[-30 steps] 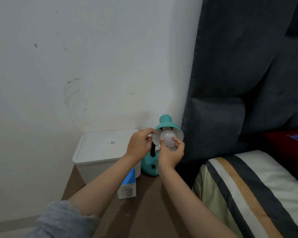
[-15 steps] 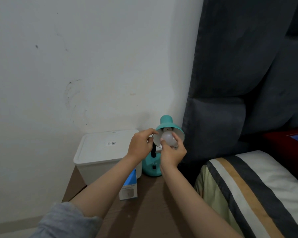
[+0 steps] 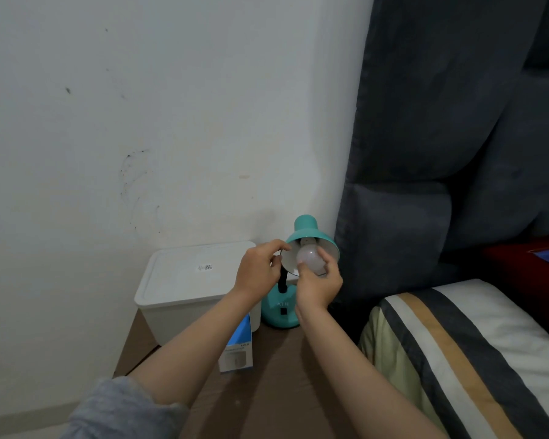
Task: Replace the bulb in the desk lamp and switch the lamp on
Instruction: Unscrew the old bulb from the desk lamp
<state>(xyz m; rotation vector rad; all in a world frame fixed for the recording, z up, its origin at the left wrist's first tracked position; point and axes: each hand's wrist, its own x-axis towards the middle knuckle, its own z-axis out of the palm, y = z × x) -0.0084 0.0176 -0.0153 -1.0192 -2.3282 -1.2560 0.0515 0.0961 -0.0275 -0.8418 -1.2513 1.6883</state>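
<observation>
2 forearms in view, a grey sleeve (image 3: 114, 407) pushed up on the left one. 1 brown table (image 3: 267, 391) carries everything. Nearest on it: 1 small blue-and-white box (image 3: 236, 353), upright, partly hidden behind the left forearm.

Behind it, 1 white lidded bin (image 3: 191, 289) with a small label on the lid, against the wall (image 3: 140, 106). The box stands just in front of the bin's right corner.

1 teal desk lamp (image 3: 308, 236) right of the bin: round base with a black switch, dark neck, shade tilted toward the camera, with its open side showing.

Left hand (image 3: 260, 270) pinches the shade's left rim, fingers curled. Right hand (image 3: 317, 283) grips 1 white bulb (image 3: 309, 256) from below, thumb and fingers around the globe. Bulb sits inside the shade, unlit. Whether it's fully seated in the socket: can't tell. The right wrist covers part of the lamp base.

Right of the table: 1 bed with a striped cover (image 3: 457, 350), lamp base near its edge. Behind that, a dark grey padded headboard (image 3: 441, 153), the shade's right rim just in front of it. 1 red cushion (image 3: 530, 267) at far right.
</observation>
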